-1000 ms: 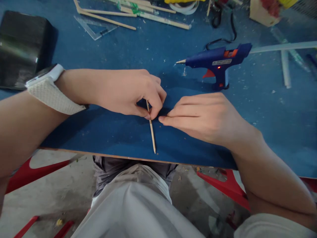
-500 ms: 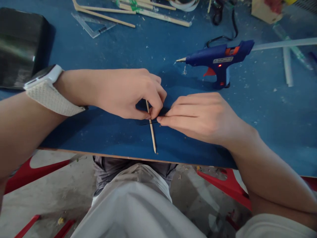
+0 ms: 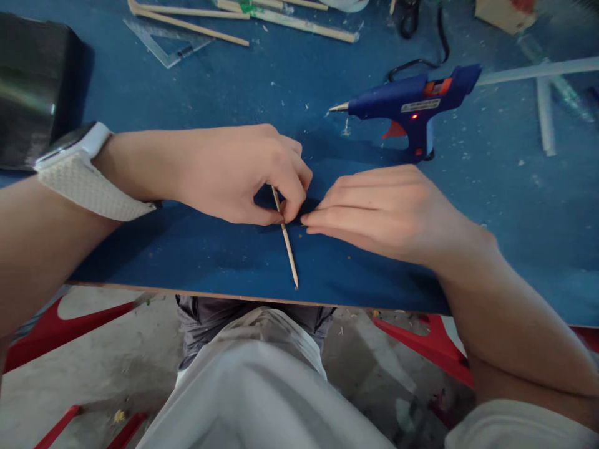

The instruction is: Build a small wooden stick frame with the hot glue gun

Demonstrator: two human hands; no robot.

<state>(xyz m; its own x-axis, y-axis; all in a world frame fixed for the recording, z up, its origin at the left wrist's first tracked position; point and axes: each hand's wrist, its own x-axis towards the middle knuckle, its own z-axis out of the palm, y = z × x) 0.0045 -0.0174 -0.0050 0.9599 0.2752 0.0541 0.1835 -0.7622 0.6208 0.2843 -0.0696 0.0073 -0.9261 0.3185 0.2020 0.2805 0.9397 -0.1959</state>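
Observation:
My left hand (image 3: 243, 171) pinches a thin wooden stick (image 3: 289, 255) between thumb and forefinger. The stick slants over the blue table, its pointed end towards the table's near edge. Just to the right, my right hand (image 3: 384, 209) is closed, its fingertips pressed together near the stick. What those fingertips hold is too small or hidden to name. Beyond my right hand, a blue glue gun (image 3: 416, 109) lies with its metal nozzle pointing left, a red light lit on its body and a glue stick (image 3: 538, 70) coming out of its back.
A black case (image 3: 35, 87) sits at the far left. A clear set square (image 3: 163, 50) and several wooden sticks (image 3: 299, 24) lie at the back. More glue sticks (image 3: 545, 118) and a black cable (image 3: 423, 62) are at the right. The table's near edge (image 3: 224, 299) runs before my lap.
My right fingertips have shifted slightly up and away from the stick. A thin dark line by the stick no longer shows. My left hand keeps its pinch; the view has shifted a little.

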